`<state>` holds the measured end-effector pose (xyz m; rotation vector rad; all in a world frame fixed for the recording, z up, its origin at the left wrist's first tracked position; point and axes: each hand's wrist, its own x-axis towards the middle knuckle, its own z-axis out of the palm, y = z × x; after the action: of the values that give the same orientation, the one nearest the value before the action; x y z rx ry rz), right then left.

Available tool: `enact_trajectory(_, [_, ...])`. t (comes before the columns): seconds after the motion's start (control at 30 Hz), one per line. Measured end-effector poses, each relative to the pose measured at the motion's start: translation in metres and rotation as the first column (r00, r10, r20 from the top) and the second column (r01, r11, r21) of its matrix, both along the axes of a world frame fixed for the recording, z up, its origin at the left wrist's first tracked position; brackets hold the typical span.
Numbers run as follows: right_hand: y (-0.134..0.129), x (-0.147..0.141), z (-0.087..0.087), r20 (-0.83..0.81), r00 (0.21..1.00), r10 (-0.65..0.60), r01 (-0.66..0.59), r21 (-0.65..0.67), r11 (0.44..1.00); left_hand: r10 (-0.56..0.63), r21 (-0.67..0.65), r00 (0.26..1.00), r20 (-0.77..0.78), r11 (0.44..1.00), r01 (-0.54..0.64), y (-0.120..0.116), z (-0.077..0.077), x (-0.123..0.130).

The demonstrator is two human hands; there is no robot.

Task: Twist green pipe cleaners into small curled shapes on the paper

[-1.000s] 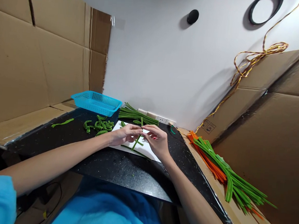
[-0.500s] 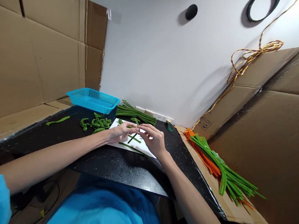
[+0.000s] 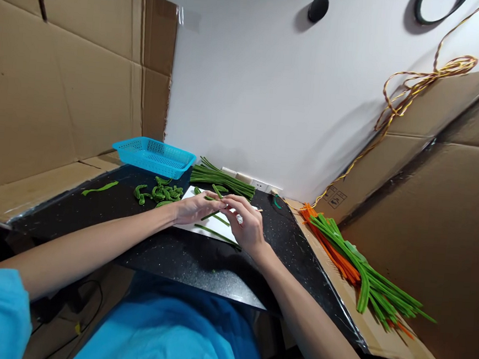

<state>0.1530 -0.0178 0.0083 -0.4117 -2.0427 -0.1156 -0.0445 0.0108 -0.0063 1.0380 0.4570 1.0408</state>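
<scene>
Both hands meet over a white sheet (image 3: 227,233) on the dark table. My left hand (image 3: 193,207) pinches a dark green pipe cleaner (image 3: 217,191) at the fingertips. From the other side my right hand (image 3: 245,223) is closed on the same piece, its fingertips touching those of the left. Part of the held piece is hidden by the fingers. Another straight green pipe cleaner (image 3: 217,236) lies along the sheet's near edge, with shorter lengths under the hands. Left of the sheet is a pile of curled green pipe cleaner pieces (image 3: 166,192).
Behind the sheet lies a bundle of dark green pipe cleaners (image 3: 223,180), near wall sockets (image 3: 261,186). A blue basket (image 3: 182,172) stands back left. Bright green (image 3: 375,278) and orange pipe cleaners (image 3: 333,253) rest on cardboard at right. Cardboard walls (image 3: 85,79) flank the table.
The camera view has shifted slightly, moving the scene right and up. Both hands stay together over the sheet, and the held pipe cleaner has changed its angle a little.
</scene>
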Motion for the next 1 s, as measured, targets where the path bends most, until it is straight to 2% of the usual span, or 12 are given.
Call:
enact_trajectory(0.17, [-0.003, -0.005, 0.0, -0.008, 0.999, 0.034, -0.034, -0.061, 0.998, -0.13, 0.063, 0.99, -0.05, 0.989, 0.133, -0.006, 0.001, 0.007])
enact_trajectory(0.3, [-0.002, -0.005, 0.0, -0.027, 0.997, 0.07, -0.071, -0.037, 0.997, -0.147, 0.125, 0.988, -0.041, 0.981, 0.151, -0.007, 0.004, 0.011])
enact_trajectory(0.57, [0.001, 0.003, -0.005, -0.035, 0.999, -0.041, 0.039, -0.064, 0.997, -0.178, 0.188, 0.975, -0.134, 0.961, 0.202, -0.006, 0.009, 0.011])
enact_trajectory(0.73, [0.002, 0.005, -0.003, -0.051, 0.997, -0.057, 0.051, -0.121, 0.991, -0.152, 0.179, 0.978, -0.144, 0.968, 0.177, -0.002, 0.007, 0.009])
enact_trajectory(1.0, [-0.001, 0.003, 0.006, -0.161, 0.984, -0.079, 0.037, -0.246, 0.969, -0.064, 0.088, 0.997, -0.046, 0.994, 0.068, -0.003, 0.012, 0.007])
